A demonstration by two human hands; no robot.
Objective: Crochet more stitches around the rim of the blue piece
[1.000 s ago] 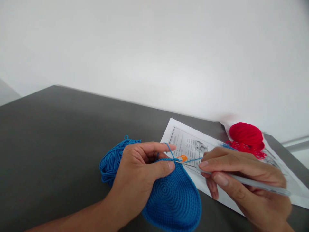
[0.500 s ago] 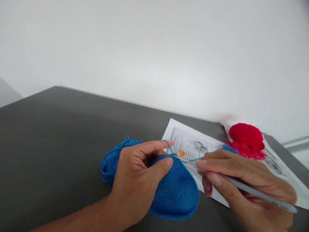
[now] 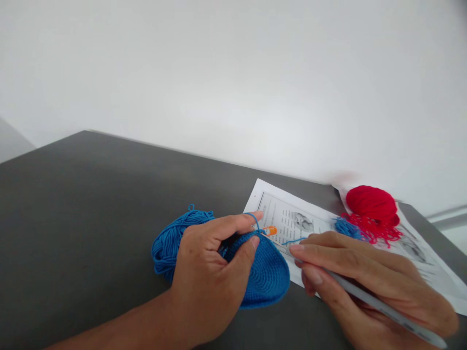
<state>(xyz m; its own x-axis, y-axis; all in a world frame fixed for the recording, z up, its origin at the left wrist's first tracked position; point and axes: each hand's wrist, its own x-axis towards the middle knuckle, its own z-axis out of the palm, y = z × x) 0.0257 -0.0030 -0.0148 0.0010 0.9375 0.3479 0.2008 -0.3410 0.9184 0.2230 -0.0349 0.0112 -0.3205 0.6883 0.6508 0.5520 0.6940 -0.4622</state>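
A round blue crocheted piece (image 3: 268,277) is pinched at its upper edge between the thumb and fingers of my left hand (image 3: 209,277). Blue yarn loops over the raised index finger of that hand. My right hand (image 3: 368,282) grips a crochet hook (image 3: 383,308) by its grey handle, and the thin metal tip reaches the edge of the piece. An orange stitch marker (image 3: 270,231) hangs at that edge, beside the tip. Behind my left wrist lies a skein of blue yarn (image 3: 166,248), partly covered by the hand.
Printed sheets (image 3: 270,189) lie on the dark grey table (image 3: 91,218), towards the right. On them rest a red yarn ball (image 3: 372,204) with loose red strands and a small blue yarn bundle (image 3: 346,227). A pale wall (image 3: 219,73) stands behind the table.
The crocheted piece has tilted, and its lower edge sits higher and further left. My right hand has shifted slightly left and down with the hook, uncovering more of the small blue bundle.
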